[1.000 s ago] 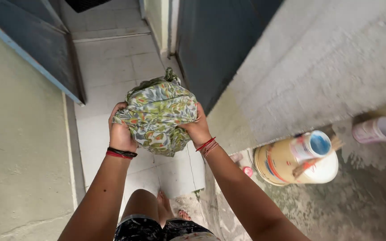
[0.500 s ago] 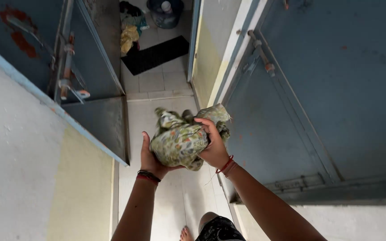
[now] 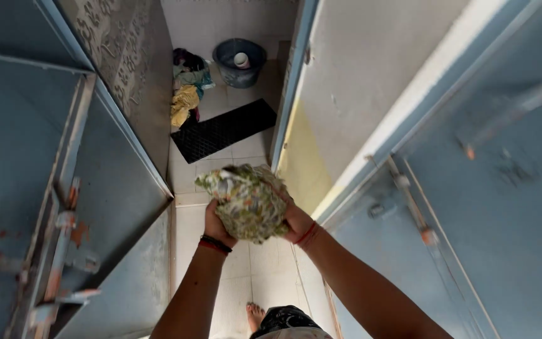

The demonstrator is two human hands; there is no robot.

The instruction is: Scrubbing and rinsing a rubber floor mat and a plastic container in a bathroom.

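Bundled green leafy cloth (image 3: 246, 202) sits squeezed between the left hand (image 3: 216, 221) and the right hand (image 3: 296, 221), now carried in past the blue doors toward the black mat (image 3: 224, 129) and bucket (image 3: 239, 61) far ahead.

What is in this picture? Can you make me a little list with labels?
Place: tiled passage between blue metal doors
Left hand: under the cloth bundle, holding it
Right hand: holding the bundle's other side
Cloth bundle: green, patterned, bunched up
Wrists: bands on both
Ahead on floor: black mat, heap of clothes, dark bucket
Below: bare foot
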